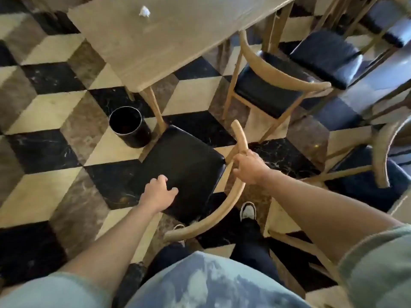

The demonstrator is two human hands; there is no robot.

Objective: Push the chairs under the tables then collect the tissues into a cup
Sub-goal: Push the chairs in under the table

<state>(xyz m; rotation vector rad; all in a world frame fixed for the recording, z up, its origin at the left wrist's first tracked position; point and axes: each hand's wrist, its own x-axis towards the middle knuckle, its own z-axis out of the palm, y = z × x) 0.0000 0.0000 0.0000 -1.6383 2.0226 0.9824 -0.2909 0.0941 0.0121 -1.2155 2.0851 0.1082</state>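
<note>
A wooden chair with a black seat point(184, 161) stands in front of me, out from the light wooden table point(178, 41). My right hand point(250, 167) grips the chair's curved wooden backrest point(239, 138). My left hand point(159, 192) rests on the near left edge of the seat with fingers loosely spread. A crumpled white tissue point(144, 11) lies on the tabletop at the far side. A black cylindrical cup point(130, 126) stands on the floor beside the table leg, left of the chair.
A second chair point(266, 90) stands at the table's right side, partly out. More black-seated chairs point(322, 56) crowd the right, and one chair point(367, 176) is close by my right arm. The floor is checkered marble. My feet are under the chair's back.
</note>
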